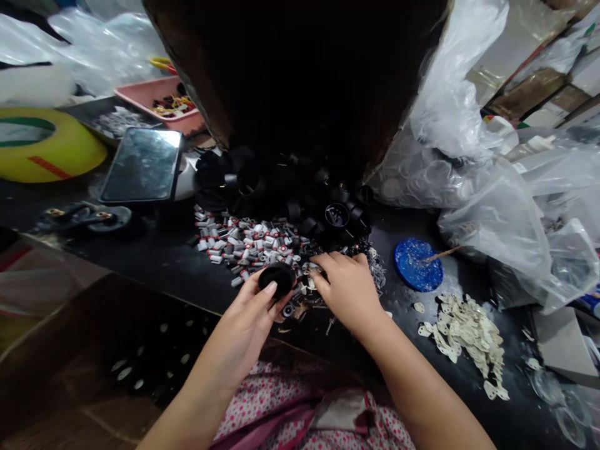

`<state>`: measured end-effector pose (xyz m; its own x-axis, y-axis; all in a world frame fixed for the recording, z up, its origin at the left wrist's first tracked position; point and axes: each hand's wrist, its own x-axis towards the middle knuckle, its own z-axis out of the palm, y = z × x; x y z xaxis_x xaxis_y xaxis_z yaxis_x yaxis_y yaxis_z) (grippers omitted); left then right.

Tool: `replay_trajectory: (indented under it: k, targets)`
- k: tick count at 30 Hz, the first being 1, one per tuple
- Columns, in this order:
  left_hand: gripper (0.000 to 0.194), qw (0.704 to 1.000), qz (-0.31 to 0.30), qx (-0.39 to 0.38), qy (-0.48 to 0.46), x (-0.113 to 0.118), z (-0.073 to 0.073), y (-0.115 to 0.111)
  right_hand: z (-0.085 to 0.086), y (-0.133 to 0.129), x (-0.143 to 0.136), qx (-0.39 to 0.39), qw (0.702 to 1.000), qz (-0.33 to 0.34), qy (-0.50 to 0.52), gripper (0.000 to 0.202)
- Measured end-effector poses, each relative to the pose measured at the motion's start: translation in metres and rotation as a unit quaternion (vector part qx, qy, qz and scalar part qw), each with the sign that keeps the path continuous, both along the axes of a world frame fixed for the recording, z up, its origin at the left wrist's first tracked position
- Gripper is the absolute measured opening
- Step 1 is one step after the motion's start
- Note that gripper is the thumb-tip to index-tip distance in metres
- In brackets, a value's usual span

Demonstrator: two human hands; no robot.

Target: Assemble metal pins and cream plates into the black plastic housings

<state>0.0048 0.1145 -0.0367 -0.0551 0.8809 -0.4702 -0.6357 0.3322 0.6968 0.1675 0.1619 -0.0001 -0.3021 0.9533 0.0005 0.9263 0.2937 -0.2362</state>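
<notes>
My left hand [255, 309] is closed around a round black plastic cup [275, 279], whose dark open side faces up. My right hand [349, 290] reaches over the small parts in the middle of the bench, its fingers curled down and the fingertips partly hidden among them. What it pinches, if anything, cannot be made out. Just beyond my left hand spreads a pile of small grey and white cylinders with red bands [255, 240]. Small dark pieces [376, 269] lie beside my right hand. Black round housings [337, 214] are heaped behind the cylinders.
A large dark open box [300, 75] stands at the back. To the right are a blue lid with grease and a stick [419, 265], flat cream-coloured plates [469, 337] and plastic bags [497, 219]. A phone [143, 164], yellow tape [60, 150] and pink tray [135, 94] sit left.
</notes>
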Motion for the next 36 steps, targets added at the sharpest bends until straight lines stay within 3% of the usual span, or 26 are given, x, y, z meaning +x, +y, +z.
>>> replay_trajectory:
  k: [5,11,20,25,30,36]
  targets:
    - [0.026,1.0,-0.002,0.013,0.005,0.007,-0.001,0.003,0.002,-0.001,-0.008,0.015,1.0,-0.012,-0.016,0.022]
    - [0.026,0.996,0.078,0.025,0.029,0.001,-0.006,-0.01,-0.001,0.005,-0.016,0.029,0.998,0.01,-0.047,0.02]
    - [0.027,1.0,0.008,-0.004,-0.011,0.011,-0.002,0.01,0.0,0.004,-0.015,0.029,0.996,0.0,-0.082,0.016]
    - [0.028,1.0,-0.01,0.023,-0.014,0.018,-0.001,0.015,0.002,0.003,-0.002,0.025,0.999,-0.041,0.001,0.018]
    - [0.023,0.999,-0.021,0.039,-0.017,0.02,0.004,-0.001,0.006,-0.02,0.011,-0.035,0.985,-0.045,0.162,0.01]
    - [0.025,0.998,-0.056,0.018,0.016,0.019,0.001,-0.024,0.003,-0.051,0.018,-0.088,0.977,-0.031,0.191,0.01]
